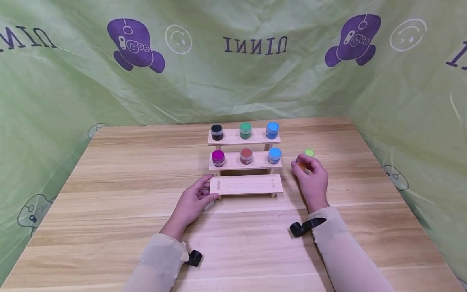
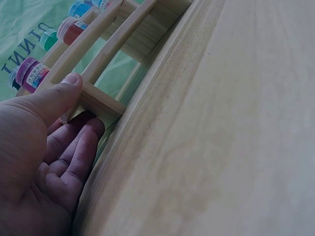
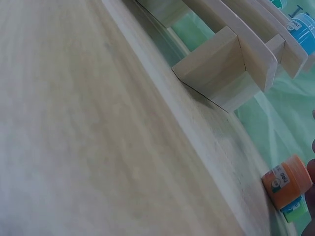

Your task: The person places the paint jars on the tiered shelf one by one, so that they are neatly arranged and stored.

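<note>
A three-step wooden rack (image 1: 246, 185) stands on the table. My left hand (image 1: 194, 199) holds the left end of its lowest step, thumb at the front edge and fingers at the end. To the right of the rack, my right hand (image 1: 314, 182) pinches an orange paint jar (image 3: 282, 184), mostly covered by the fingers in the head view. In the right wrist view the jar is low over the tabletop, with fingertips at its lid side. A light green paint jar (image 1: 309, 153) stands just behind that hand.
The top step bears a black jar (image 1: 217, 132), a green jar (image 1: 245, 130) and a blue jar (image 1: 272, 130). On the middle step are a magenta jar (image 1: 218, 158), a brown-red jar (image 1: 246, 156) and another blue jar (image 1: 274, 155). Green printed cloth (image 1: 204, 89) surrounds the wooden table (image 1: 109, 202).
</note>
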Tool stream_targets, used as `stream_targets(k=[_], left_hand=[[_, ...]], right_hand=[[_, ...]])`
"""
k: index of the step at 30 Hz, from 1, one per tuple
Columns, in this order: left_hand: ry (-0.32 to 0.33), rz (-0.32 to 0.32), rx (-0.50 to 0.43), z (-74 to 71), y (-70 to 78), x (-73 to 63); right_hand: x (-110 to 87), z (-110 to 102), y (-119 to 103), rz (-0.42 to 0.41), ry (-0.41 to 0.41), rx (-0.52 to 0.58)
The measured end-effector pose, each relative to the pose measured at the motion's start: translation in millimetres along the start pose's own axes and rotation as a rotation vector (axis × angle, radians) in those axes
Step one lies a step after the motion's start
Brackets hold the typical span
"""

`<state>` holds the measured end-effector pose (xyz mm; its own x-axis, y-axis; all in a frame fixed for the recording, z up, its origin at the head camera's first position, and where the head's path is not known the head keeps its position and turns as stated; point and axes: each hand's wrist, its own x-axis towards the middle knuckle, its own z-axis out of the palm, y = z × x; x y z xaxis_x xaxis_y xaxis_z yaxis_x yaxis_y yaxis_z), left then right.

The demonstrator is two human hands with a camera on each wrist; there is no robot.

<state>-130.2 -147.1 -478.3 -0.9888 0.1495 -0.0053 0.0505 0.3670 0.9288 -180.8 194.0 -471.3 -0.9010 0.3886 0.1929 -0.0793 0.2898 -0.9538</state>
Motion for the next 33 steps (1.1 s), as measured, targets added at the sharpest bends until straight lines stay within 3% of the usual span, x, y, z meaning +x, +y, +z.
stream_targets(k=[16, 33], left_hand=[[0.013, -0.005, 0.033, -0.3, 1.8, -0.1], [0.011, -0.013, 0.051, -0.7, 3.2, -0.4]], right_hand=[[-0.4, -1.1, 4.4, -0.003, -0.021, 0.005], [-1.1, -4.5, 1.2, 0.158, -0.189, -0.142]])
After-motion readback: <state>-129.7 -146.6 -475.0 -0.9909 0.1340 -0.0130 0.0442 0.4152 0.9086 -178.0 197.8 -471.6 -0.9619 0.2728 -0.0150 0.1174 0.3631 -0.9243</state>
